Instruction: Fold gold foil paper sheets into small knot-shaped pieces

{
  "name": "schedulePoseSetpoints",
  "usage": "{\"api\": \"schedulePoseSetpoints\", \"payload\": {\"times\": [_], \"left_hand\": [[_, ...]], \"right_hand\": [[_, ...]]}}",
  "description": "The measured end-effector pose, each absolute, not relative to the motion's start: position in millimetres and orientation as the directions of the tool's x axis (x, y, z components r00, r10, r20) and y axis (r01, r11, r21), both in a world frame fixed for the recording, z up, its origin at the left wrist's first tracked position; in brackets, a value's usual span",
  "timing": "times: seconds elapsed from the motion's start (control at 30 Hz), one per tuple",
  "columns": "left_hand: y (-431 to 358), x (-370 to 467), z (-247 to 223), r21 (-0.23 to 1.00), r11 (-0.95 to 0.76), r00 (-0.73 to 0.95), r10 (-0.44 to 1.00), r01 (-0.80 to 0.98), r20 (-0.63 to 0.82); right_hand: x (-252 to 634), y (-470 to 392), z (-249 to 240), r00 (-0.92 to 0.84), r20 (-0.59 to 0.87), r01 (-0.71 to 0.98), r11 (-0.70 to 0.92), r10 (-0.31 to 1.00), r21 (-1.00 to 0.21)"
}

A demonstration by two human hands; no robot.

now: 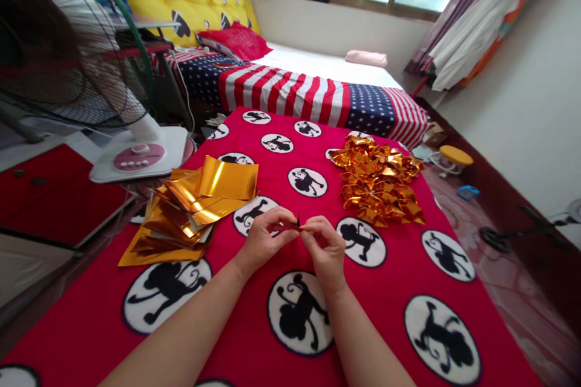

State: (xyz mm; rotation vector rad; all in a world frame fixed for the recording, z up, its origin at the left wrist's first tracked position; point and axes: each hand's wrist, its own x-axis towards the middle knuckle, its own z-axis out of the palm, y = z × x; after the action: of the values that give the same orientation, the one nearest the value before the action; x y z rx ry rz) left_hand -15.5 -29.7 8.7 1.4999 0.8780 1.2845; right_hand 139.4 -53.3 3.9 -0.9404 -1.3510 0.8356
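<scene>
My left hand [271,233] and my right hand [324,248] meet above the middle of the red cloth, fingertips almost touching. Both are closed in a pinch on a small folded piece of foil paper [298,221], of which little more than a dark pointed tip shows. The fingers hide the rest of it. To the left lies a loose stack of gold foil sheets [229,178], overlapping at different angles. On the right is a heap of folded gold foil pieces [379,178], shiny and crumpled in look.
A red cloth with monkey prints [363,326] covers the table. At left, a white-based fan [138,157] stands close to the table. Beyond the far edge is a bed with a flag-patterned cover [290,94]. A yellow-topped stool [456,155] is on the floor at right.
</scene>
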Motion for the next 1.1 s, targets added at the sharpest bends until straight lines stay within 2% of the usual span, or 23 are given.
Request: {"api": "schedulePoseSetpoints", "payload": {"times": [0.2, 0.4, 0.7, 1.1], "left_hand": [[-29.8, -16.6, 9.8, 0.945, -0.325, 0.193, 0.925, -0.043, 0.327], [-29.8, -17.5, 10.7, 0.939, -0.331, 0.247, 0.906, -0.089, 0.343], [-33.1, -18.6, 14.0, 0.935, -0.347, 0.28, 0.892, -0.08, 0.355], [-30.4, -13.8, 6.4, 0.964, -0.259, 0.093, 0.96, -0.065, 0.265]], "right_hand": [[139.1, -56.0, 7.6, 0.029, 0.405, 0.083, 0.401, 0.914, -0.912], [142.0, -55.5, 11.0, 0.015, 0.438, 0.205, 0.426, 0.899, -0.881], [139.2, -49.7, 5.4, 0.017, 0.485, 0.245, 0.467, 0.874, -0.85], [134.0, -52.9, 6.8, 0.085, 0.564, 0.331, 0.511, 0.821, -0.794]]}}
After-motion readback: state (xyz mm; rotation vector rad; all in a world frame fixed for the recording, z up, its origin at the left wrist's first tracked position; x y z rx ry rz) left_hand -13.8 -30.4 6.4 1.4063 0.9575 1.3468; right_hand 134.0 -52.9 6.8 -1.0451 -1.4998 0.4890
